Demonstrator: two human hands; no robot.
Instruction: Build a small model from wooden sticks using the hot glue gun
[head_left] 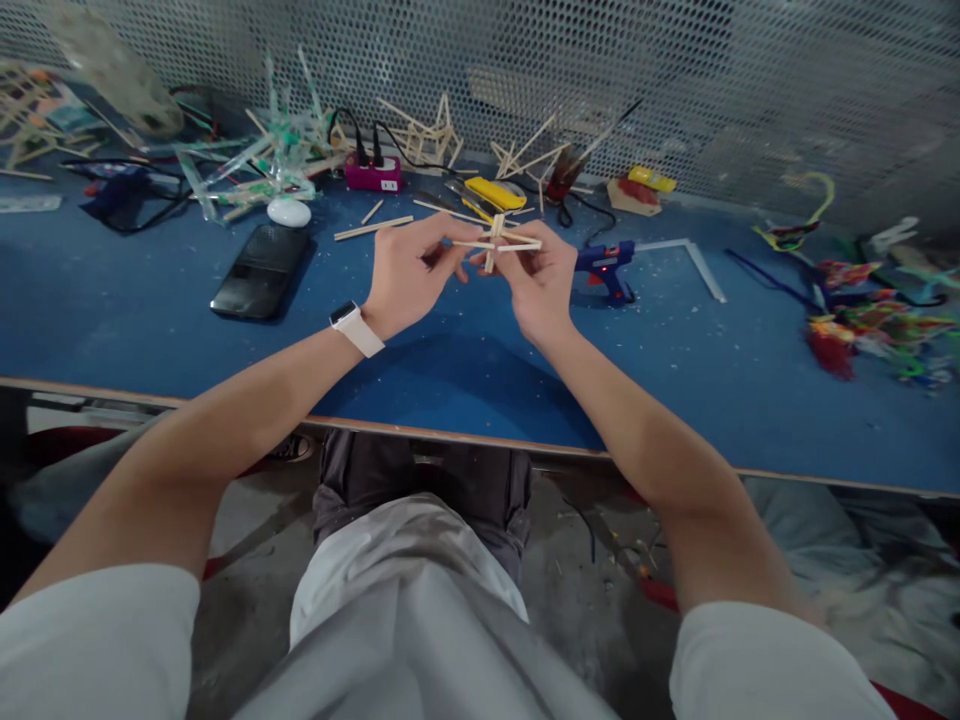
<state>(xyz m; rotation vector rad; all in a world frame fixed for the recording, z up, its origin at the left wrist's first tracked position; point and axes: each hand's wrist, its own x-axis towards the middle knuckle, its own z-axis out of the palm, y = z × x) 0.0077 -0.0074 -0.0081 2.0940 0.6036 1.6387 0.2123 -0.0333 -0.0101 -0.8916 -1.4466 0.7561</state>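
Both my hands are raised over the blue table point(150, 320), pinching a small frame of thin wooden sticks point(495, 243) between them. My left hand point(409, 275), with a white watch on the wrist, grips the left end of the sticks with closed fingers. My right hand point(536, 280) pinches the right end, fingers curled round the crossed sticks. A blue glue gun point(606, 266) lies just right of my right hand.
A black phone point(261, 270) lies left of my hands. Loose sticks point(373, 228), a yellow knife point(495, 193), a pink power block point(371, 175) and stick models point(424, 135) sit along the back by a mesh wall. Coloured pipe cleaners point(870, 315) lie at the right.
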